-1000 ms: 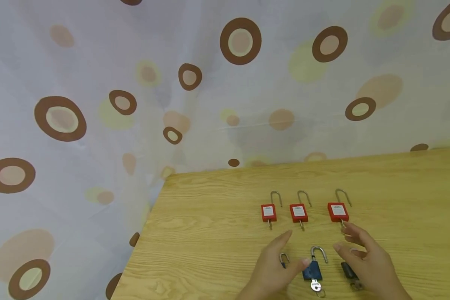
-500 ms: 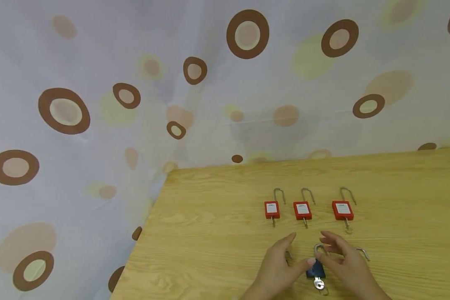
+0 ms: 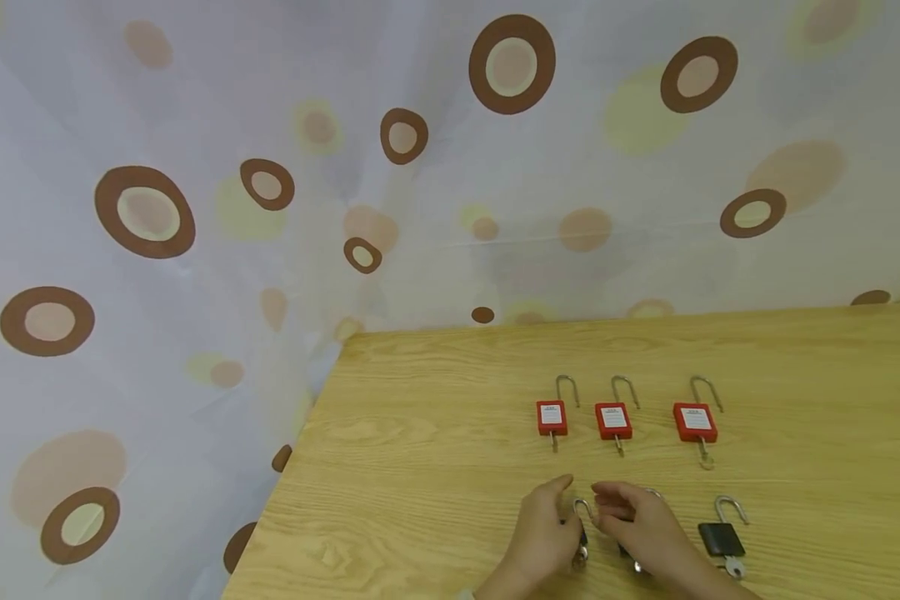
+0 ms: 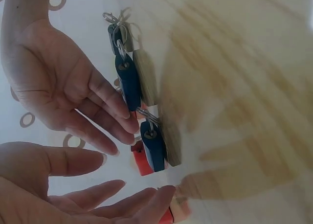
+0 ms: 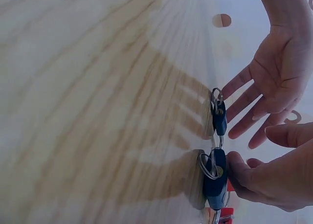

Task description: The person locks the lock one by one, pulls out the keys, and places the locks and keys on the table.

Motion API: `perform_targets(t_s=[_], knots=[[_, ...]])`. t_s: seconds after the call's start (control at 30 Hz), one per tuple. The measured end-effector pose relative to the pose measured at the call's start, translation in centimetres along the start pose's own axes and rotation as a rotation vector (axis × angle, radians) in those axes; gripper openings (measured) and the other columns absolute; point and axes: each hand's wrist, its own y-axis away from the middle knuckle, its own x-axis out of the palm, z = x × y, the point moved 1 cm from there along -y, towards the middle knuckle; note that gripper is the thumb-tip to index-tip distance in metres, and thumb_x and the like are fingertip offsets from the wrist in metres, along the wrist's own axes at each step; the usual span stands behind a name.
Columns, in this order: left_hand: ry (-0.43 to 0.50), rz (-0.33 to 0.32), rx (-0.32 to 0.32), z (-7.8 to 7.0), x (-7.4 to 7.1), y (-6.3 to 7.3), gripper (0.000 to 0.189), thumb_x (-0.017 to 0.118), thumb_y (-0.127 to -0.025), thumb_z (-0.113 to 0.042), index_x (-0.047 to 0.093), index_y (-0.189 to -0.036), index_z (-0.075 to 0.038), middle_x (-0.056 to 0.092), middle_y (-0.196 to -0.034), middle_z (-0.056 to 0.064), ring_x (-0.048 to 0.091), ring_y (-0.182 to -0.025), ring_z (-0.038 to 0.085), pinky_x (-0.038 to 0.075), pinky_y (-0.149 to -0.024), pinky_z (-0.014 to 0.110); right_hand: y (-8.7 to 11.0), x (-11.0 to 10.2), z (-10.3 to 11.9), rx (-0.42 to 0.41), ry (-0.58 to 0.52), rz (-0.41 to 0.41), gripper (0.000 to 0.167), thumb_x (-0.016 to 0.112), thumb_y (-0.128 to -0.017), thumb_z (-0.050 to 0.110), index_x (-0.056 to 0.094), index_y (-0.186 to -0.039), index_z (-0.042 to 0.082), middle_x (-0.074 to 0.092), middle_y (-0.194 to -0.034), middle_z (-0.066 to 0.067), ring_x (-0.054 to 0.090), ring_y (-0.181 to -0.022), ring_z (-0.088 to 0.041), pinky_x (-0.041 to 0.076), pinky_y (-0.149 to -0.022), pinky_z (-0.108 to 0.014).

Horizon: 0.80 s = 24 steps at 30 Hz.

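In the head view my left hand point(image 3: 543, 525) is beside the leftmost dark padlock point(image 3: 583, 536), hiding part of it. My right hand point(image 3: 637, 527) hovers over the middle padlock, whose shackle point(image 3: 654, 494) and key point(image 3: 637, 567) peek out. Both hands face each other with loosely bent fingers and hold nothing. To their right lies a black padlock point(image 3: 722, 540), shackle swung free and key in place. From the left wrist, two blue padlocks point(image 4: 153, 145) show near the fingertips, with another point(image 4: 116, 36) beyond. The right wrist view shows a padlock point(image 5: 215, 180) beside my right fingers.
Behind the hands, three red padlocks lie in a row with shackles free and keys inserted: left point(image 3: 552, 418), middle point(image 3: 613, 422) and right point(image 3: 695, 422). The wooden table point(image 3: 420, 467) meets a spotted curtain point(image 3: 420, 192) at its back and left edges.
My right hand has moved left, away from the rightmost black padlock and across the middle one toward my left hand, uncovering the black padlock. The left hand has stayed nearly in place. The view has shifted slightly.
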Motion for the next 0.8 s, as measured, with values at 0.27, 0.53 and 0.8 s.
perform_targets(t_s=[0.27,0.53,0.8], knots=[[0.006,-0.037,-0.053,0.2,-0.5,0.1,0.047,0.056,-0.07,0.01,0.058,-0.117,0.006,0.062,-0.101,0.016,0.039,-0.052,0.005,0.036,-0.051,0.016,0.0,0.6,0.7,0.006,0.064,-0.005,0.03,0.063,-0.081,0.0,0.059,-0.11,-0.009,0.065,-0.102,-0.014,0.062,-0.089,-0.021,0.053,-0.074,-0.033],[0.093,-0.013,-0.201,0.5,-0.4,0.3,0.04,0.062,-0.072,0.008,0.061,-0.112,0.002,0.061,-0.1,0.014,0.058,-0.093,0.024,0.052,-0.079,0.037,-0.1,1.0,1.0,0.004,0.102,0.097,0.032,0.058,-0.082,-0.001,0.055,-0.111,-0.015,0.064,-0.103,-0.017,0.061,-0.089,-0.023,0.053,-0.074,-0.035],[0.181,-0.012,-0.28,0.9,-0.3,0.3,0.04,0.058,-0.074,0.012,0.06,-0.112,0.002,0.059,-0.096,0.01,0.056,-0.087,0.018,0.054,-0.075,0.031,0.3,1.6,1.4,0.126,0.006,0.163,0.038,0.053,-0.088,0.004,0.05,-0.12,-0.017,0.056,-0.119,-0.029,0.054,-0.109,-0.038,0.051,-0.082,-0.037]])
